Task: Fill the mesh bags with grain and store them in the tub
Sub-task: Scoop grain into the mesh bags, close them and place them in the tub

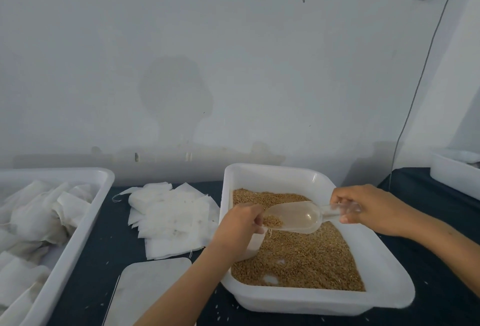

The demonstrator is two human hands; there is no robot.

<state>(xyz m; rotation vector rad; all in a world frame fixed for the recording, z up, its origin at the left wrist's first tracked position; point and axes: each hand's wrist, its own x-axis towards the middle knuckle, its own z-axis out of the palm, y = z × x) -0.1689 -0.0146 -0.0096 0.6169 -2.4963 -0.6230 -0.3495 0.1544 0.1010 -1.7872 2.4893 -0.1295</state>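
A white tub (389, 289) at centre right holds golden grain (306, 258). Over it my right hand (363, 208) grips the handle of a clear plastic scoop (296, 218) with a little grain at its tip. The tip points into a white mesh bag (253, 244), which my left hand (241, 224) holds at the mouth; the bag is mostly hidden behind that hand. A pile of empty mesh bags (171, 218) lies on the dark table. At the left, a long white tub (75, 242) contains several filled bags (33, 219).
A flat white lid or tray (148, 292) lies at the front, between the two tubs. Another white container (454, 175) stands at the far right edge. Stray grains dot the dark tabletop (104, 247). A cable (420, 76) hangs down the wall.
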